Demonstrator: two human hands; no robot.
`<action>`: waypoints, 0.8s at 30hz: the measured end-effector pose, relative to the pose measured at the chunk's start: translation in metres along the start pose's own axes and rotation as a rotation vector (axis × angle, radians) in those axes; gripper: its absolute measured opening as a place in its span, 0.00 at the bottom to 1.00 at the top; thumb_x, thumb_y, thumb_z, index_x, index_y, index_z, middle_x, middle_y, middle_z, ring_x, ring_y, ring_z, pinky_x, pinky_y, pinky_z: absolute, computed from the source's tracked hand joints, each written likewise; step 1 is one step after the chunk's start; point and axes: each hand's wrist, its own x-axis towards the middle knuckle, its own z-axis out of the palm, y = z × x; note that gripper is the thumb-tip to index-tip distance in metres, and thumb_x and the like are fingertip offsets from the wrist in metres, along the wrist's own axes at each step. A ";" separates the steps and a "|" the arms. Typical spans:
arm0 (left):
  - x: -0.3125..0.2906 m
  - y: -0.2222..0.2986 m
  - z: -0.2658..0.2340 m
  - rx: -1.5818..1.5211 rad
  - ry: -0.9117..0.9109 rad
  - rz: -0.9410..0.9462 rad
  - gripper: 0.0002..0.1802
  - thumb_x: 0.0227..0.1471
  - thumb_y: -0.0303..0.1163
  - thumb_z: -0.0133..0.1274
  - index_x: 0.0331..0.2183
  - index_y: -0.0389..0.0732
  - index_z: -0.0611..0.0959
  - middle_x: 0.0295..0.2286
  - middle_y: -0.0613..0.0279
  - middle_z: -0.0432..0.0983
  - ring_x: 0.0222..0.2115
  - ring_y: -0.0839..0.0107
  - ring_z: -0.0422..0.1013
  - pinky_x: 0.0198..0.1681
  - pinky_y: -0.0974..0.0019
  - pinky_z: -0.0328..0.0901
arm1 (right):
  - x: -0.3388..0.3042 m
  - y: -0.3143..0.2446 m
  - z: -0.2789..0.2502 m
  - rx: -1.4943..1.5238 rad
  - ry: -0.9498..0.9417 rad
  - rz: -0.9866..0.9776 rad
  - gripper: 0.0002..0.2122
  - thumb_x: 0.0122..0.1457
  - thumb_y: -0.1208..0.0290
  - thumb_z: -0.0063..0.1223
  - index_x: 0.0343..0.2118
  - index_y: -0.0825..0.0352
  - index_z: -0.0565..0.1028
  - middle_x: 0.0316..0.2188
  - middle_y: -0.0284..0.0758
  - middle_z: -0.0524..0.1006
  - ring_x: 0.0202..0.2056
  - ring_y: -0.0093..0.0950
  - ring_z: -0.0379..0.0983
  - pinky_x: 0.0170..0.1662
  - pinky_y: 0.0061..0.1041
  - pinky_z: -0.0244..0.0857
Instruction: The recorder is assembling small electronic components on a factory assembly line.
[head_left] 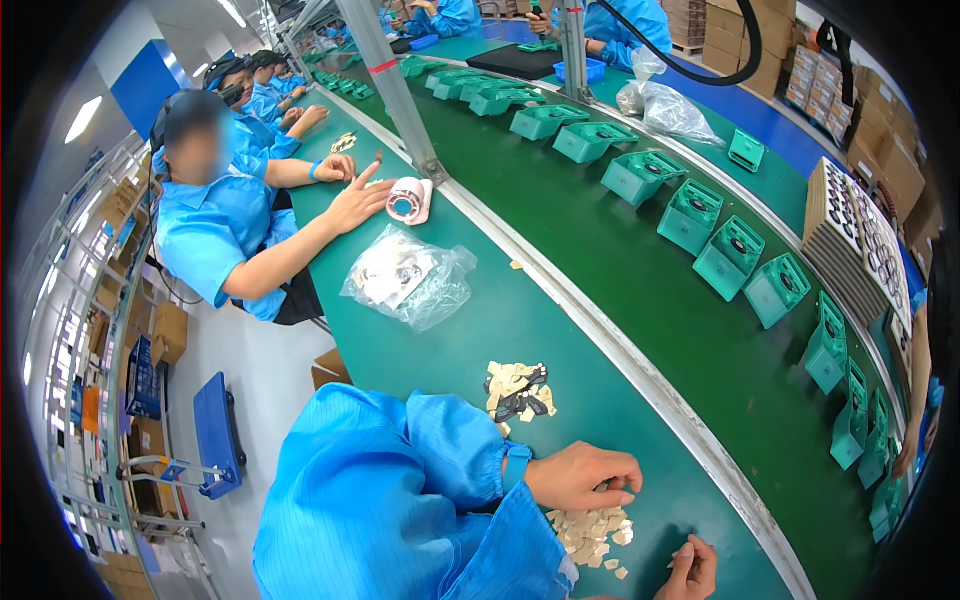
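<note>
My left hand (585, 476), with a blue strap (516, 464) at its wrist, is curled closed just above a pile of small cream-coloured paper-like scraps (590, 538) on the green table. Whatever its fingers may hold is hidden. Lower right, partly cut off by the picture's edge, my right hand (690, 570) is closed with thumb against bent fingers; nothing in it can be made out. Beyond my left hand lies a second heap of cream and black pieces (520, 390).
A metal rail (600, 330) separates my table from a green conveyor (640, 260) bearing several teal plastic housings (730, 255). Left of me, a co-worker (235, 200) touches a pink-and-white round device (408, 203). Nearby is a clear plastic bag (415, 275). Stacked trays (850, 230) stand far right.
</note>
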 end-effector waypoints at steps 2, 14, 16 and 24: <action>-0.001 -0.005 0.002 0.001 0.002 0.000 0.09 0.53 0.35 0.51 0.33 0.41 0.75 0.22 0.66 0.68 0.21 0.74 0.67 0.24 0.70 0.62 | -0.001 0.000 0.002 0.005 0.014 0.009 0.07 0.58 0.75 0.50 0.36 0.73 0.75 0.26 0.32 0.73 0.26 0.19 0.65 0.30 0.17 0.62; 0.000 0.001 0.001 0.010 -0.027 -0.039 0.09 0.52 0.35 0.53 0.33 0.41 0.75 0.22 0.66 0.69 0.21 0.75 0.67 0.24 0.71 0.63 | -0.001 0.005 -0.002 0.008 0.018 0.008 0.07 0.59 0.75 0.50 0.36 0.73 0.75 0.26 0.31 0.74 0.26 0.18 0.66 0.31 0.16 0.63; 0.001 0.000 0.002 0.005 -0.040 -0.051 0.09 0.52 0.34 0.53 0.33 0.41 0.75 0.22 0.66 0.69 0.21 0.75 0.67 0.24 0.71 0.63 | -0.002 0.004 -0.002 -0.024 0.008 0.009 0.07 0.59 0.75 0.49 0.37 0.72 0.75 0.26 0.31 0.74 0.26 0.18 0.66 0.31 0.16 0.63; 0.000 -0.005 0.003 0.024 -0.026 -0.040 0.10 0.52 0.34 0.53 0.35 0.41 0.76 0.23 0.66 0.70 0.21 0.76 0.68 0.22 0.72 0.63 | 0.002 0.006 -0.002 -0.047 0.015 -0.009 0.07 0.58 0.75 0.51 0.37 0.72 0.76 0.26 0.31 0.74 0.27 0.17 0.68 0.32 0.16 0.64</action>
